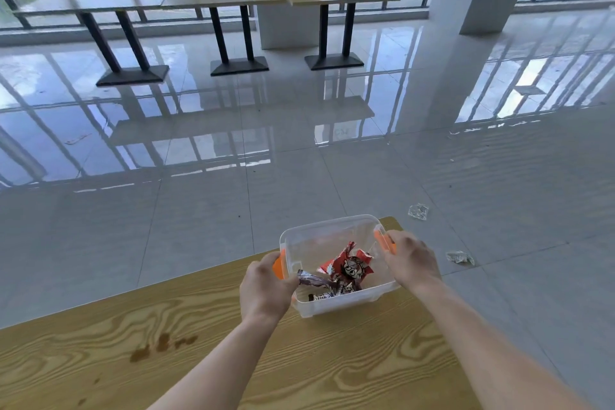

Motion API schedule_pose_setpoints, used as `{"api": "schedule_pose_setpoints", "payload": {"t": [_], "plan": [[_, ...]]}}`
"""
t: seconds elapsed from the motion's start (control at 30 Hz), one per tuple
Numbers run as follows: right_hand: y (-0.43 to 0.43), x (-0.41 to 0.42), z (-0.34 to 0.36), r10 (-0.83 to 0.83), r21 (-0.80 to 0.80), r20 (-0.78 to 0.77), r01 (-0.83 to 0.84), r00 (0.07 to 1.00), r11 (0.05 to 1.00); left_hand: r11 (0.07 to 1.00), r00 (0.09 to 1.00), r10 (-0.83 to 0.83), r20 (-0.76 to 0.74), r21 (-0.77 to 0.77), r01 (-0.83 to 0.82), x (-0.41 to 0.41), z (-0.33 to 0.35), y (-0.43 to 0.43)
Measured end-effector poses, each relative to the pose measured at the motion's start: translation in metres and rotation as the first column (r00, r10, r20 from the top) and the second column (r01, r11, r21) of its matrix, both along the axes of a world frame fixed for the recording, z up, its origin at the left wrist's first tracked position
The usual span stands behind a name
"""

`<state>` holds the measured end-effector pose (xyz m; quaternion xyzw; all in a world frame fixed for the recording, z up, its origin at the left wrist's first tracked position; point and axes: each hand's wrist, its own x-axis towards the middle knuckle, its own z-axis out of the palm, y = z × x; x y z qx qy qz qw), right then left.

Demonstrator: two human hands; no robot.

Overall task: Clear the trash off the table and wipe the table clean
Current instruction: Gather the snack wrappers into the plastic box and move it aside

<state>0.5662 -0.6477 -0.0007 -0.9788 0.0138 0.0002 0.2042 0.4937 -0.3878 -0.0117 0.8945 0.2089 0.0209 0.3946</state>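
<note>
A clear plastic bin (319, 233) with orange side handles stands near the far right corner of the wooden table (233, 359). Inside it lie a red snack wrapper (349, 265) and a dark brown wrapper (316, 281). My left hand (266, 286) grips the bin's left orange handle. On the opposite side, my right hand (411, 258) holds the right orange handle. Brown liquid stains (159, 344) mark the table top to the left of my left forearm.
Two crumpled wrappers lie on the tiled floor beyond the table's right edge, a clear wrapper (418, 211) and a whitish wrapper (460, 257). A row of tables (213, 0) stands by the far windows, with a white pillar (466, 27) to the right.
</note>
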Motion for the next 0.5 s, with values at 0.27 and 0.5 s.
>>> {"api": "schedule_pose_setpoints", "payload": {"t": [0.27,0.5], "plan": [[-0.005,0.0039,-0.0072,-0.012,0.017,0.008,0.012,1.0,1.0,1.0,1.0,-0.028,-0.002,-0.004,0.028,0.0029,-0.0078,-0.0078],[0.0002,-0.0009,-0.0036,-0.019,-0.035,-0.06,0.017,0.998,0.999,0.998,0.993,-0.061,-0.105,-0.002,0.061,-0.0011,-0.0006,-0.0074]]}}
